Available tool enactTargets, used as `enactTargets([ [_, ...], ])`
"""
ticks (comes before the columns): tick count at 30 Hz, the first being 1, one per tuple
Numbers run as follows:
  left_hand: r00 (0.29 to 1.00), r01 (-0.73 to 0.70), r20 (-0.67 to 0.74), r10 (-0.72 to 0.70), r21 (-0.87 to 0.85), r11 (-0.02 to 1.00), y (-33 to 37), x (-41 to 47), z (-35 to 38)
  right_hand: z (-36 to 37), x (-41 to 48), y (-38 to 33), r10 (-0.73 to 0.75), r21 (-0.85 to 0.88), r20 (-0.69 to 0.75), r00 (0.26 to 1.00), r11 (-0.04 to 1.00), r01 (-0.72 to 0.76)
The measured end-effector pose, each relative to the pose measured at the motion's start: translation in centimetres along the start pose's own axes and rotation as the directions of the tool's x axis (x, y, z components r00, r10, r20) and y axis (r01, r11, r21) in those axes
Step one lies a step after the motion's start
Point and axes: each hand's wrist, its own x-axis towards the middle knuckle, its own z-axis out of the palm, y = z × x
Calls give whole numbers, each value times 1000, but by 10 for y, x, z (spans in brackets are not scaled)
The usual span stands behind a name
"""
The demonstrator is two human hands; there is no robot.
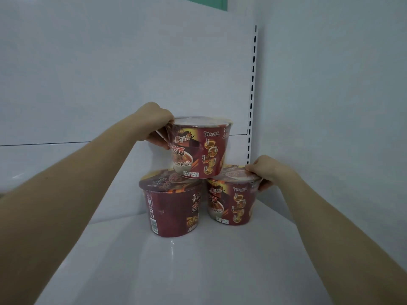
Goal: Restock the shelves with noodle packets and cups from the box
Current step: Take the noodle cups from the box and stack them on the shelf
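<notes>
3 noodle cups form a small pyramid on the white shelf (154, 271), near its back right corner. The left hand (157, 126), at 11 o'clock of the stack, grips the top cup (199, 148) by its rim. Below sit the left cup (172, 205) and the right cup (233, 199), whose rim at 3 o'clock the right hand (267, 171) pinches.

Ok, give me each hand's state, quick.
Left hand: closed on the rim of the top noodle cup.
Right hand: closed on the rim of the lower right noodle cup.
</notes>
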Motion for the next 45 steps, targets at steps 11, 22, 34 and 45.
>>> enactTargets([
  [11, 999, 37, -3, -37, 5, 999, -5, 13, 19, 9, 25, -5, 20, 35, 0, 1000, 999, -20],
  [22, 998, 57, -6, -57, 94, 994, -3, 16, 24, 10, 31, 1, 35, 57, -68, 997, 998, -31],
  [34, 956, -140, -249, 157, 84, 987, -30, 0, 15, 0, 19, 1, -128, 41, -236, 963, 989, 141],
  [45, 885, -188, -153, 439, 746, 639, -53, -90, 13, -19, -55, -30, -323, -144, -434, 841, 946, 289],
])
